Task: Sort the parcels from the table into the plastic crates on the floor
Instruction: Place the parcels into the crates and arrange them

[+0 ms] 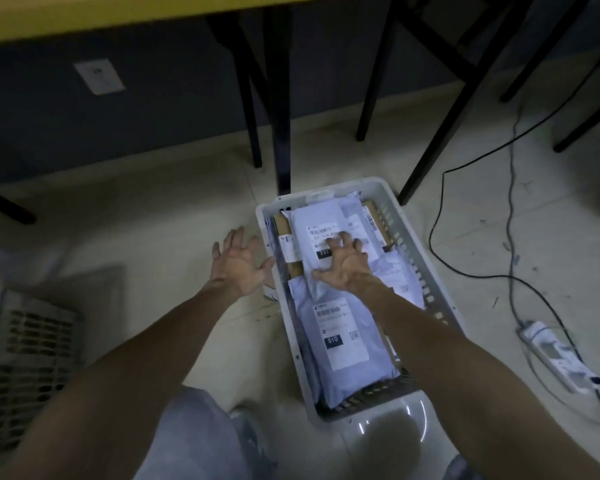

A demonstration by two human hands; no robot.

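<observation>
A white plastic crate [426,271] stands on the floor, packed with several parcels. On top at its far end lies a white mailer bag [317,223] with a printed label. My right hand [343,265] rests on that bag with its fingers spread and curled, pressing down rather than gripping. A second white mailer [340,341] with a label fills the near end. A brown cardboard tube [282,223] shows along the crate's left side. My left hand [239,261] hovers open, fingers apart, just outside the crate's left wall, holding nothing.
A second crate [25,341] with a slotted wall sits at the left edge. The yellow table edge [84,15] runs along the top, with black table and chair legs [281,116] behind the crate. Cables and a white power strip [555,355] lie on the floor at right.
</observation>
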